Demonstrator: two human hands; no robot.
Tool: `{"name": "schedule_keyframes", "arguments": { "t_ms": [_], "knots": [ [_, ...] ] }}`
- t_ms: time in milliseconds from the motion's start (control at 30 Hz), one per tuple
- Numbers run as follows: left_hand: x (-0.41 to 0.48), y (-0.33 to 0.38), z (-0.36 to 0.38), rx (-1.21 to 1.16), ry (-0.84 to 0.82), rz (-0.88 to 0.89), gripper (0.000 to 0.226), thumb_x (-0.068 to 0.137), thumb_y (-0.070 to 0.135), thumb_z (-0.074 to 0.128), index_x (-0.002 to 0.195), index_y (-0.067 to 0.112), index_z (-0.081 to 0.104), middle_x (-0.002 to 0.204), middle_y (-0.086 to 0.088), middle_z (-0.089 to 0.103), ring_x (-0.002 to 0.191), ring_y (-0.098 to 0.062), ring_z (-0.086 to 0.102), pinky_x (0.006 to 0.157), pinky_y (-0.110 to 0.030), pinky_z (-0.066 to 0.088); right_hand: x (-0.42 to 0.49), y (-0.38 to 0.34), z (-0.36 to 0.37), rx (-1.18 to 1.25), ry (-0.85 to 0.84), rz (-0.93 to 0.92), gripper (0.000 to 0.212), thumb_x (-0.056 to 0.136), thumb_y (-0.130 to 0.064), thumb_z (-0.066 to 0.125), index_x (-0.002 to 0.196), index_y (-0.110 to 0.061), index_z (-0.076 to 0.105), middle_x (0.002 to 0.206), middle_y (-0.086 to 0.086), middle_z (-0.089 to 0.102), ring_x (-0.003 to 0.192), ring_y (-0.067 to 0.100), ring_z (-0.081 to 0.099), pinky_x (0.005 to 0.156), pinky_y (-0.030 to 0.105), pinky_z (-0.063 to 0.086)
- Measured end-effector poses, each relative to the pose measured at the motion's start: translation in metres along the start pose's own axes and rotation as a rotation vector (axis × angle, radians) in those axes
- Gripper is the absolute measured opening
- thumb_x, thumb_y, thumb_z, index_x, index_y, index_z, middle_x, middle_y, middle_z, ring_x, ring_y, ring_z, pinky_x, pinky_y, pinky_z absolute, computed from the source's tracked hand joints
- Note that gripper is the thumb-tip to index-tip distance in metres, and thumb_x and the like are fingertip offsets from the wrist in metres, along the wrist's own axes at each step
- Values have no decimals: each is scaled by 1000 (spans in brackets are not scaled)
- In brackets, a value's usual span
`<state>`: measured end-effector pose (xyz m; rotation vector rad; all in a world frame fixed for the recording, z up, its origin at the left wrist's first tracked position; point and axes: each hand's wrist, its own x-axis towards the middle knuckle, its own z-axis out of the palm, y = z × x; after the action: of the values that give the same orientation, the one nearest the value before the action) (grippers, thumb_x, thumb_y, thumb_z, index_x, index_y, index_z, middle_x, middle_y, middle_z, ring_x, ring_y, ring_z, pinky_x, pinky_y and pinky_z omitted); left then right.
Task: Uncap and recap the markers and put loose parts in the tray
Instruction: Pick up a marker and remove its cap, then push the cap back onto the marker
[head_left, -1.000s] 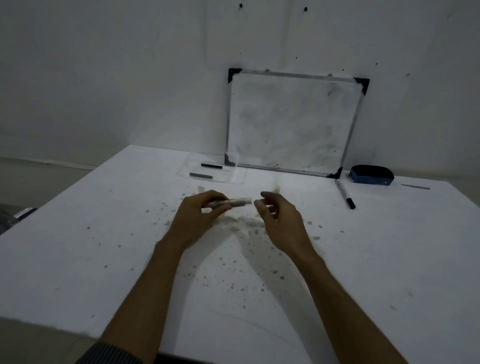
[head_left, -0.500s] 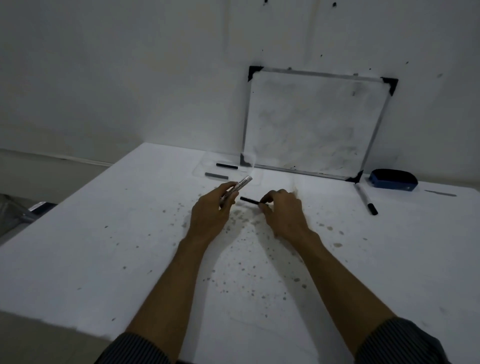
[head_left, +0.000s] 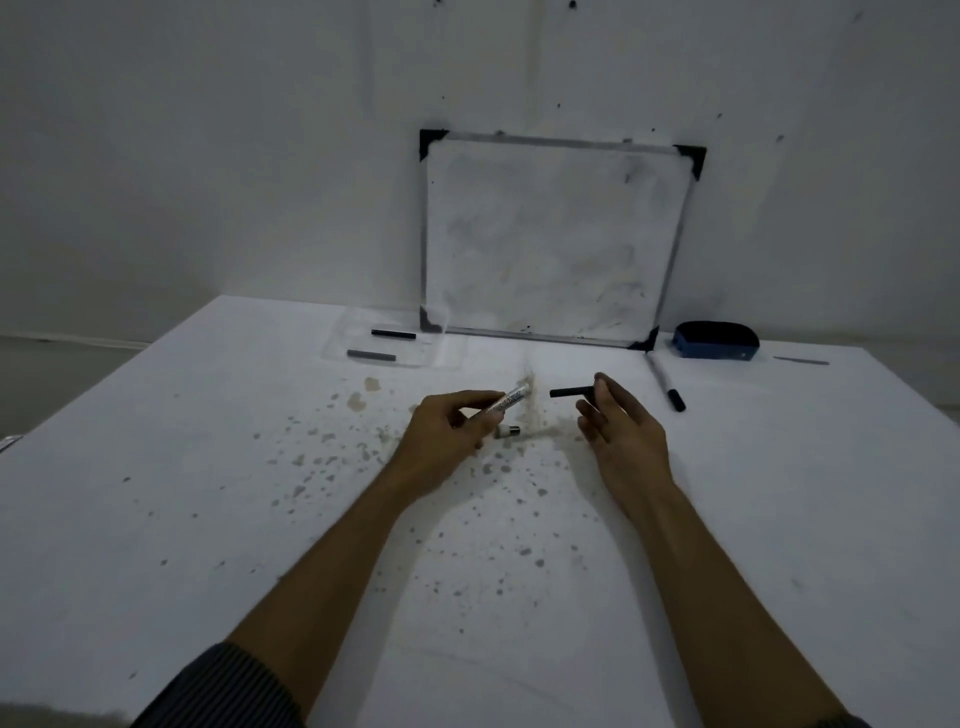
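My left hand (head_left: 445, 435) grips a white marker barrel (head_left: 510, 401), its far end tilted up and to the right. My right hand (head_left: 618, 431) pinches a thin black stick-like part (head_left: 570, 391) by its right end, a short gap right of the barrel's tip. A small white piece (head_left: 508, 431) lies on the table under the barrel. The clear tray (head_left: 337, 349) sits at the back, left of the whiteboard, with two dark sticks (head_left: 393, 334) in it. Another marker with a black cap (head_left: 666, 383) lies to the right.
A whiteboard (head_left: 556, 239) leans against the wall at the back of the white, ink-spotted table (head_left: 208, 467). A blue eraser (head_left: 716, 340) sits right of it, with a thin grey strip (head_left: 801, 360) further right.
The black part has come out of the barrel and my right hand has carried it up and to the right. The small white piece now lies on the table.
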<state>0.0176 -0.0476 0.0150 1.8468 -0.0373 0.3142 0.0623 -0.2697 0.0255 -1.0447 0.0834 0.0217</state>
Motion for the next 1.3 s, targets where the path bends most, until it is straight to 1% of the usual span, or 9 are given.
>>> {"name": "schedule_keyframes", "arguments": {
  "t_ms": [133, 300, 400, 567, 767, 867, 1067, 1200, 1300],
  "knots": [
    [-3, 0, -4, -32, 5, 6, 28, 96, 28, 75, 124, 27, 77, 84, 3, 81, 68, -14, 65, 66, -26, 57, 2, 2, 3, 11, 7, -10, 33, 90, -19, 75, 121, -8, 71, 102, 10, 76, 89, 20, 74, 73, 26, 60],
    [-4, 1, 2, 26, -47, 7, 27, 92, 29, 78, 119, 30, 79, 63, 14, 70, 54, -5, 53, 52, -14, 43, 7, 5, 7, -97, 34, -14, 29, 89, -21, 78, 115, -11, 74, 97, 8, 77, 82, 16, 74, 73, 27, 62],
    [-4, 0, 1, 16, -44, 5, 27, 92, 28, 79, 119, 30, 79, 59, 13, 67, 51, -3, 49, 50, -14, 40, 8, 10, 7, -196, 41, -70, 28, 89, -23, 78, 114, -12, 75, 91, 7, 77, 76, 14, 72, 63, 22, 58],
    [-5, -3, 2, 60, -52, 36, 28, 92, 28, 79, 120, 33, 78, 67, 16, 73, 57, -7, 55, 53, -19, 44, 7, 15, 8, -303, 84, -189, 28, 90, -25, 77, 116, -15, 75, 94, 3, 78, 73, 12, 68, 64, 27, 57],
    [-4, -5, 2, 90, -45, 55, 28, 91, 29, 80, 119, 32, 79, 79, 21, 78, 65, -11, 64, 61, -19, 52, 6, 19, 8, -426, 151, -330, 27, 93, -28, 73, 119, -20, 73, 102, 0, 76, 68, 11, 66, 62, 18, 56],
    [-4, -7, 2, 104, -49, 58, 28, 91, 30, 80, 119, 32, 79, 86, 19, 80, 65, -11, 64, 61, -20, 53, 6, 20, 7, -455, 166, -345, 24, 94, -29, 72, 117, -23, 73, 103, 0, 76, 71, 12, 67, 64, 21, 57],
    [-3, -11, 3, 109, -59, 64, 28, 91, 31, 80, 119, 34, 79, 95, 15, 81, 66, -9, 65, 63, -19, 52, 3, 21, 9, -424, 162, -291, 25, 92, -28, 74, 117, -21, 74, 100, 5, 77, 58, -1, 64, 63, 21, 56],
    [-3, -9, 4, 118, -42, 71, 28, 92, 31, 79, 120, 32, 78, 90, 21, 79, 64, -3, 65, 63, -15, 50, -4, 20, 15, -520, 56, -342, 25, 93, -29, 73, 117, -24, 75, 103, -1, 77, 74, 7, 69, 64, 17, 55],
    [-2, -8, 4, 93, -27, 67, 27, 97, 31, 72, 124, 27, 76, 89, 18, 80, 65, 2, 66, 63, -16, 53, -12, 27, 23, -750, -102, -464, 25, 100, -34, 60, 123, -34, 69, 113, -12, 72, 96, 4, 68, 77, 20, 55]
  ]
}}
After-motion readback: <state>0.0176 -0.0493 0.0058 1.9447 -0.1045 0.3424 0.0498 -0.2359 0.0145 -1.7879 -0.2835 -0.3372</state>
